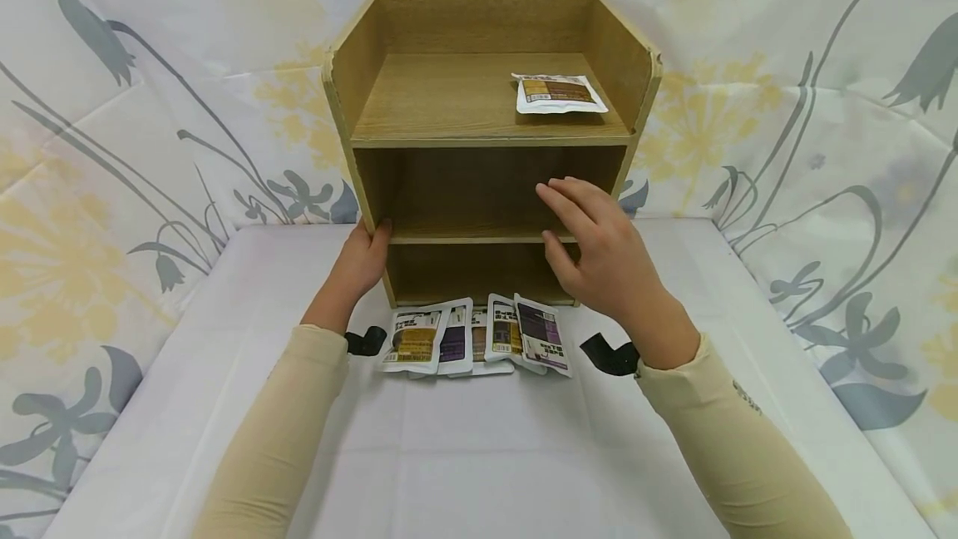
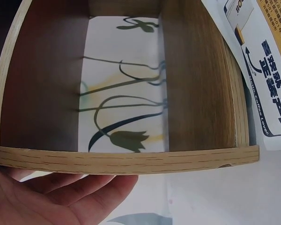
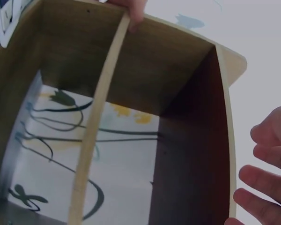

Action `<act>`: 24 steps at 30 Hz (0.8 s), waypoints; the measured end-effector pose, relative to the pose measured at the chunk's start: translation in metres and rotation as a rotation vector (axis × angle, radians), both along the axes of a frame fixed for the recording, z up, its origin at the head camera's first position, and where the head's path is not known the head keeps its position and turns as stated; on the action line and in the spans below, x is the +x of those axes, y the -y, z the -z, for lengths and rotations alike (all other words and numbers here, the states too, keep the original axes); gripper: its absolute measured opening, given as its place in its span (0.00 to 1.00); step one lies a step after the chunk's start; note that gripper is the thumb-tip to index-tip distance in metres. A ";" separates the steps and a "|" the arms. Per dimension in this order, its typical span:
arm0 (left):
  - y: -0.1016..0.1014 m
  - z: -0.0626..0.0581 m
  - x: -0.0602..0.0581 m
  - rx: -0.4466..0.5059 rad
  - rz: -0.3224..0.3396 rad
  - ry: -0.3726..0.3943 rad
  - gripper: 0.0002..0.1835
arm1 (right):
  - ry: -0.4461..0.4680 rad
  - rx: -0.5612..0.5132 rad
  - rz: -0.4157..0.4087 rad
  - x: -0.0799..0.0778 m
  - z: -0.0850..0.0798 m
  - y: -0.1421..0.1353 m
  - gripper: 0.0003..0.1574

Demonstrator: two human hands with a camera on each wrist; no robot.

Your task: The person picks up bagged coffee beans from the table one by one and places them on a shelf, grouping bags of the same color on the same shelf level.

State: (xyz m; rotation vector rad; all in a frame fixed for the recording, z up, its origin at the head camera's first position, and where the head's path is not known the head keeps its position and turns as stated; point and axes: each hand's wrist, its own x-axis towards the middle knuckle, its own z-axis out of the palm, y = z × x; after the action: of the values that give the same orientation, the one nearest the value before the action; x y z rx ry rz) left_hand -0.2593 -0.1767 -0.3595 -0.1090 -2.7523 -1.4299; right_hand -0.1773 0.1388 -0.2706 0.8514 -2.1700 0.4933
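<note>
A wooden shelf unit [image 1: 490, 141] with an open top tier and two compartments stands on the table. My left hand [image 1: 362, 258] grips its left side panel, thumb at the front edge, fingers along the outer face; in the left wrist view these fingers [image 2: 96, 197] lie outside the panel. My right hand [image 1: 606, 252] hovers before the right side of the shelf unit, fingers extended, holding nothing. On the top tier, at the right, lies one white sachet [image 1: 561, 95] with a brown-and-yellow label. Several similar sachets, a yellow-labelled one [image 1: 414, 342] and a purple-labelled one [image 1: 540, 333] among them, overlap at the unit's foot.
A white cloth [image 1: 479, 456] covers the table. Floral fabric [image 1: 823, 106] hangs behind and at both sides. Both compartments have no back panel, so the fabric's print [image 2: 126, 93] shows through. Black straps [image 1: 609, 354] sit at the wrists.
</note>
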 end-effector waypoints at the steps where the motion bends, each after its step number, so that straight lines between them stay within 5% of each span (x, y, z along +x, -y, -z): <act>1: 0.000 0.000 0.000 -0.001 -0.001 0.002 0.35 | 0.003 0.002 -0.003 0.001 0.003 0.001 0.29; 24: -0.001 0.000 0.001 0.016 -0.003 -0.018 0.35 | 0.137 0.108 -0.027 0.014 0.057 0.016 0.29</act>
State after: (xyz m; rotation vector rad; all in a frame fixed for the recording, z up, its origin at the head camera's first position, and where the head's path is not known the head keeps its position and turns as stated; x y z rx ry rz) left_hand -0.2584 -0.1758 -0.3593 -0.1163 -2.7253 -1.4432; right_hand -0.1637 0.1226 -0.3281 0.9296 -2.3303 0.4631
